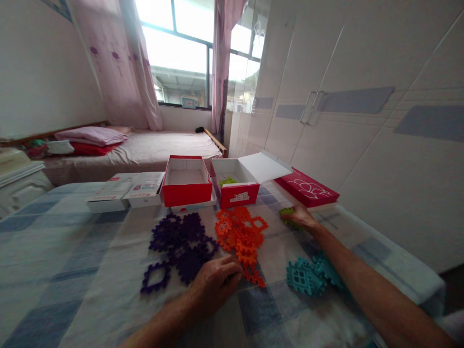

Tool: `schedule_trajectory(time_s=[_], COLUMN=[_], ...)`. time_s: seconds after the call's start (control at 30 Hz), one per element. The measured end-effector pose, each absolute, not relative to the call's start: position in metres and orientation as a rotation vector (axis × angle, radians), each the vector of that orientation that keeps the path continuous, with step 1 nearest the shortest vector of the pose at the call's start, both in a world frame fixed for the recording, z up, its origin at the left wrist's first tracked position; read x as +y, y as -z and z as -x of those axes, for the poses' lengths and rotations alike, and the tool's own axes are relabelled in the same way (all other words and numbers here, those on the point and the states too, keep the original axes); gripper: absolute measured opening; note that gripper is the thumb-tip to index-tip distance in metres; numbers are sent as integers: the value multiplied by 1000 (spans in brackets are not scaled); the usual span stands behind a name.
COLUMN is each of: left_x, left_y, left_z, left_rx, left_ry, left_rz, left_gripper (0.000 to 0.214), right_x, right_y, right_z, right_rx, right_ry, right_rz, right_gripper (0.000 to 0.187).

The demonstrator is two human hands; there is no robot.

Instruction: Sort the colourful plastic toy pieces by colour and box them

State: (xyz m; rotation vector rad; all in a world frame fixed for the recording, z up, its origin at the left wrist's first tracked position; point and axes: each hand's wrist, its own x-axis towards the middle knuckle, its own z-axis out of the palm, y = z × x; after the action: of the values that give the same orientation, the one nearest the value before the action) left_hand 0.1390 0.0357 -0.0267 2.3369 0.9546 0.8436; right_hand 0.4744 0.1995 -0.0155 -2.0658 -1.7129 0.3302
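Note:
My right hand reaches to the far right of the table and grips a yellow-green toothed building piece. Curled fingers show on my left hand, low between two piles; whatever lies inside them is hidden. Just beyond it is a heap of orange interlocking pieces, some with cut-out shapes. Dark purple pieces are heaped to its left, with one square purple frame lying apart at the front. Teal pieces lie under my right forearm, which partly covers them.
Behind the piles stand an open red box and a second open box with yellow-green pieces inside. White boxes lie at left, a dark-red flat box at right. A checked cloth covers the table.

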Motion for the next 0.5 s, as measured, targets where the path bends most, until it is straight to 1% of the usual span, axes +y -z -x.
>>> schedule_trajectory(time_s=[0.1, 0.23, 0.3, 0.43, 0.5], left_x=[37, 38, 38, 37, 36], left_y=[29, 33, 34, 30, 28], left_z=[-139, -139, -140, -140, -140], left_rx=[952, 934, 939, 947, 948], left_ry=[-866, -895, -893, -869, -861], left_rz=[-2346, -2354, -2354, -2352, -2345], left_gripper=[23, 23, 22, 22, 21], right_x=[191, 176, 172, 179, 192], right_y=[15, 13, 6, -28, -54], right_z=[-475, -466, -459, -435, -412], right_rx=[-1675, -1564, -1438, -1313, -1295], right_ry=[-255, -106, -240, -721, -916], right_rz=[2103, 2093, 1993, 1663, 1450], right_gripper=[26, 37, 38, 23, 21])
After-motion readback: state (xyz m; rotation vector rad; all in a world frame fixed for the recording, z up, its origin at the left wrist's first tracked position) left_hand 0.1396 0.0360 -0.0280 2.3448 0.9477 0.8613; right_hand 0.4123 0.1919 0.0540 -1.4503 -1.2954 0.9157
